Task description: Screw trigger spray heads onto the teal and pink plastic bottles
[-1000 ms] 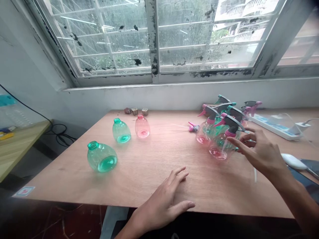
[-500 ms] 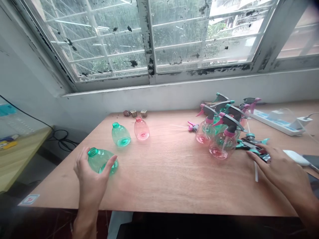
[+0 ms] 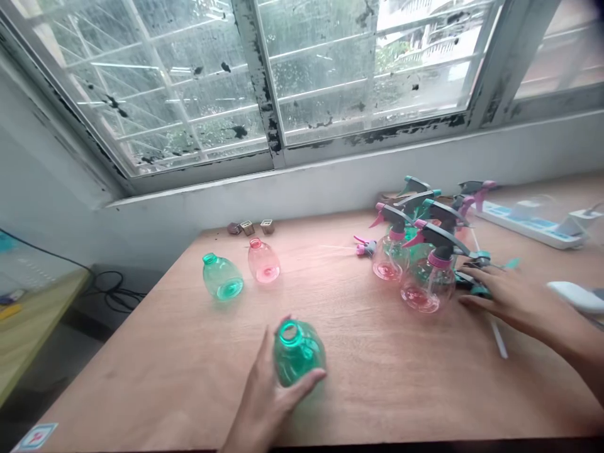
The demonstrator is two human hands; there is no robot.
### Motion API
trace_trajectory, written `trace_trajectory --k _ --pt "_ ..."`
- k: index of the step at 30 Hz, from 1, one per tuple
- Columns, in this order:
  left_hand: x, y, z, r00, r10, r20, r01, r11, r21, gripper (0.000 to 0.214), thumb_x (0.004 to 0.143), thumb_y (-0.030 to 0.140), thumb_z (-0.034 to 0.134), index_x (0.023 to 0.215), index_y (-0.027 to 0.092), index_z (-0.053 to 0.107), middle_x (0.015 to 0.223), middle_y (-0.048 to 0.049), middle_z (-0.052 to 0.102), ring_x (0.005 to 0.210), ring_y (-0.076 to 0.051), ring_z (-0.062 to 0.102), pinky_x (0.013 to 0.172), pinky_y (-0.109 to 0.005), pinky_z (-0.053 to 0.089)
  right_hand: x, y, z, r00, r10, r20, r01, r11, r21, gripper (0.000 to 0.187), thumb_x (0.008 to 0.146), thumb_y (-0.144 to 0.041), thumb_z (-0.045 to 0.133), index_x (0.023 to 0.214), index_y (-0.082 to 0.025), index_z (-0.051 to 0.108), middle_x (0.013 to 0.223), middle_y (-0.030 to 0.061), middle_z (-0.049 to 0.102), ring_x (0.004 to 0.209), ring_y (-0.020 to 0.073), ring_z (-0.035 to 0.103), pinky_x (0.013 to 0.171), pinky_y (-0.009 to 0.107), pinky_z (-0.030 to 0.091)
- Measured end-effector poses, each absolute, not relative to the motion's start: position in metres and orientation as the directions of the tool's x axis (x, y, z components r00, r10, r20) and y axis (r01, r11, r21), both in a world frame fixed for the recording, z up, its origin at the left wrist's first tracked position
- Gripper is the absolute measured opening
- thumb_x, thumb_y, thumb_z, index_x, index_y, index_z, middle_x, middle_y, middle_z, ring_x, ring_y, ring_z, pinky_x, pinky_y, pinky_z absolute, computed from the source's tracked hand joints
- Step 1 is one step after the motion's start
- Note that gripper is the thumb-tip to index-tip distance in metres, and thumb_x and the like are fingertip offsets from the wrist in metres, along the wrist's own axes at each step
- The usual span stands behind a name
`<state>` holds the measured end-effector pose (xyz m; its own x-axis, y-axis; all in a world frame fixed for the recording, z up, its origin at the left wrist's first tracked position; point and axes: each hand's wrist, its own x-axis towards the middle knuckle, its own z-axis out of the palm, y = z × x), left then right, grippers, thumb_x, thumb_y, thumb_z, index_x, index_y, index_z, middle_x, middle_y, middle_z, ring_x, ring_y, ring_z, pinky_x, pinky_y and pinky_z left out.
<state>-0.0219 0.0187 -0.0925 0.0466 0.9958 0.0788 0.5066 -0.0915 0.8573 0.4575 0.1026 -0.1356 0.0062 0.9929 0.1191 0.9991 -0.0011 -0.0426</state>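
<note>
My left hand is wrapped around a clear green bottle with an open neck, held near the front of the table and slightly blurred. At the right, my right hand has thumb and fingers around a grey and teal trigger spray head, partly hidden by the fingers; its pale tube points toward the front edge. Beside that hand stands a pink spray bottle with its spray head on. Farther left, another open green bottle and an open pink bottle stand upright.
More assembled spray bottles cluster behind the nearest one. A loose pink spray head lies left of them. A white power strip sits at the back right, and several small blocks lie near the wall.
My left hand has carried the green bottle rightward across the table, and its neck now tips more toward me. My right hand stays at the spray head, and the view has shifted slightly.
</note>
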Motion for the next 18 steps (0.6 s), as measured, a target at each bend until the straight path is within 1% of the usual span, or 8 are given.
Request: trace_trajectory --k 3,5,8,10,12,13,15,18 --pt "0.001 0.01 -0.097 0.219 0.975 0.038 0.515 -0.148 0.844 0.088 0.072 0.048 0.088 0.144 0.025 0.044 0.143 -0.0141 0.059 0.132 -0.037 0.059 0.113 -0.053 0.048 0.449 0.096 -0.147 0.008 0.989 0.146 0.999 0.0 -0.054 0.051 0.095 -0.052 0.05 0.129 -0.016 0.063 0.116 0.0229 0.069 0.107 0.0434 0.066 0.082 0.048 0.049" --pt "0.015 0.005 -0.1 0.294 0.956 0.01 0.53 -0.172 0.83 0.092 0.071 0.048 0.089 0.146 0.026 0.04 0.144 -0.0141 0.057 0.133 -0.038 0.058 0.114 -0.054 0.046 0.437 0.083 -0.152 -0.003 0.984 0.177 0.998 0.015 -0.066 0.05 0.095 -0.054 0.048 0.121 -0.015 0.065 0.102 0.0202 0.068 0.1 0.0423 0.068 0.08 0.047 0.051" --pt "0.034 0.0 -0.104 0.343 0.939 0.012 0.513 -0.198 0.836 0.096 0.072 0.047 0.088 0.15 0.026 0.035 0.146 -0.0141 0.055 0.135 -0.037 0.055 0.116 -0.053 0.044 0.417 0.05 -0.162 0.008 0.978 0.207 0.996 0.01 -0.088 0.045 0.093 -0.056 0.048 0.097 -0.016 0.067 0.09 0.0179 0.066 0.092 0.0406 0.069 0.079 0.047 0.053" --pt "0.044 -0.002 -0.108 0.376 0.926 0.029 0.503 -0.23 0.833 0.103 0.071 0.043 0.09 0.153 0.025 0.031 0.148 -0.0147 0.053 0.137 -0.038 0.053 0.117 -0.053 0.043 0.406 0.024 -0.168 0.043 0.968 0.248 0.996 -0.022 -0.087 0.051 0.095 -0.06 0.042 0.096 -0.015 0.066 0.092 0.021 0.066 0.089 0.041 0.07 0.074 0.048 0.055" --pt "0.052 -0.003 -0.11 0.433 0.9 0.038 0.532 -0.29 0.795 0.109 0.069 0.04 0.092 0.155 0.025 0.028 0.152 -0.0159 0.05 0.142 -0.039 0.047 0.12 -0.055 0.038 0.398 0.001 -0.17 0.086 0.947 0.31 0.993 -0.056 -0.104 0.062 0.096 -0.067 0.037 0.104 -0.013 0.065 0.098 0.025 0.068 0.092 0.0438 0.07 0.073 0.05 0.056" --pt "0.054 -0.003 -0.111 0.466 0.884 0.038 0.554 -0.325 0.766 0.11 0.068 0.04 0.093 0.156 0.025 0.028 0.154 -0.0163 0.049 0.144 -0.04 0.044 0.121 -0.057 0.036 0.395 -0.009 -0.17 0.104 0.937 0.335 0.99 -0.065 -0.125 0.066 0.095 -0.072 0.036 0.107 -0.013 0.064 0.101 0.0256 0.069 0.095 0.0443 0.07 0.073 0.051 0.057" --pt "0.056 -0.004 -0.112 0.514 0.857 0.044 0.579 -0.384 0.719 0.109 0.069 0.042 0.093 0.156 0.027 0.03 0.156 -0.0163 0.047 0.146 -0.042 0.041 0.122 -0.059 0.032 0.39 -0.021 -0.168 0.16 0.924 0.348 0.977 -0.098 -0.19 0.068 0.092 -0.078 0.038 0.109 -0.016 0.063 0.104 0.0231 0.072 0.094 0.043 0.072 0.071 0.049 0.057" --pt "0.056 -0.006 -0.113 0.492 0.866 0.092 0.554 -0.393 0.734 0.104 0.074 0.043 0.089 0.157 0.032 0.026 0.153 -0.0145 0.046 0.144 -0.04 0.043 0.121 -0.058 0.035 0.381 -0.024 -0.16 0.288 0.913 0.29 0.933 -0.198 -0.302 0.066 0.086 -0.082 0.049 0.106 -0.021 0.064 0.093 0.0164 0.076 0.081 0.0417 0.074 0.059 0.046 0.054"
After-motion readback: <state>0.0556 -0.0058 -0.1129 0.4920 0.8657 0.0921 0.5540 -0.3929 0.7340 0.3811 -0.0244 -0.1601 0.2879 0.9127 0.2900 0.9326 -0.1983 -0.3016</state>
